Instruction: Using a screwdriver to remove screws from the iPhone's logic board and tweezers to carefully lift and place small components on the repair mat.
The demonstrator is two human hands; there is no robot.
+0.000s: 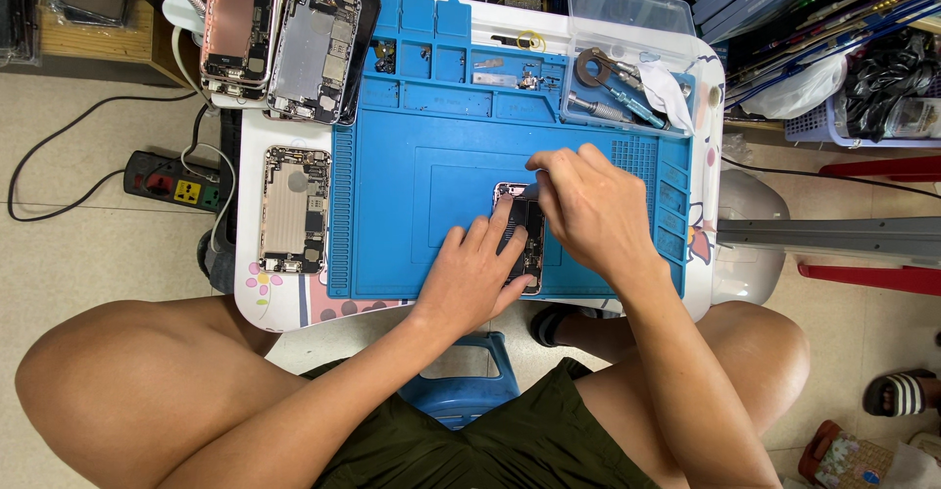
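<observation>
An opened phone body (524, 244) with a pink rim lies on the blue work mat (421, 185), its inner parts showing. My left hand (475, 278) rests flat on its lower left part, fingers spread and pressing it down. My right hand (588, 210) is closed over the phone's upper right, its fingertips pinched on a small thin tool (529, 192) at the phone's top edge. The tool's tip is mostly hidden by my fingers.
Three more opened phone bodies lie at the left: one (292, 210) beside the mat, two (314, 48) stacked at the far left corner. A clear tray (627, 77) with tools sits at the far right. A power strip (176, 180) lies on the floor.
</observation>
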